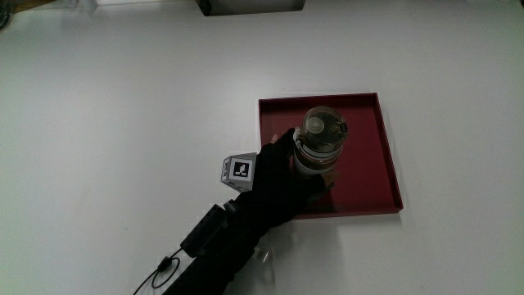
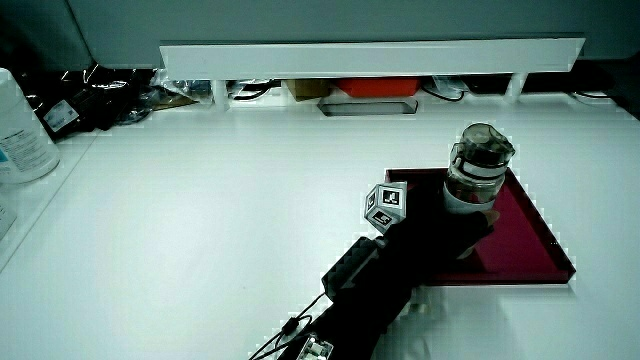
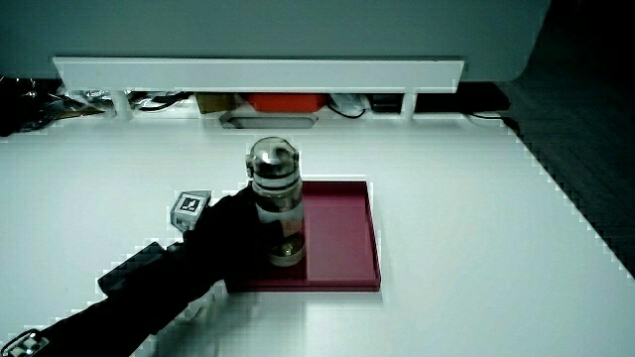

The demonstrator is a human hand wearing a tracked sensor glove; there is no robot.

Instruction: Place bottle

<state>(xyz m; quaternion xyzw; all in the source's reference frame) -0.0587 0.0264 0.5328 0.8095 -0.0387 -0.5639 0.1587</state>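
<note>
A clear bottle (image 1: 321, 135) with a domed lid and a white band stands upright over the dark red tray (image 1: 368, 156), near the tray edge closest to the person. The hand (image 1: 282, 176), in its black glove, is shut around the bottle's lower body from the person's side. The patterned cube (image 1: 238, 171) sits on the back of the hand, and the forearm runs from it toward the person. In both side views the bottle (image 2: 478, 165) (image 3: 274, 193) stays vertical in the hand (image 2: 430, 235) (image 3: 233, 238). Its base looks level with the tray (image 3: 342, 233) floor; I cannot tell whether they touch.
A low white partition (image 2: 370, 55) (image 3: 258, 71) runs along the table edge farthest from the person, with a red box (image 2: 370, 88) and cables under it. A large white container (image 2: 20, 125) stands at the table's side edge. A grey object (image 1: 250, 6) lies by the partition.
</note>
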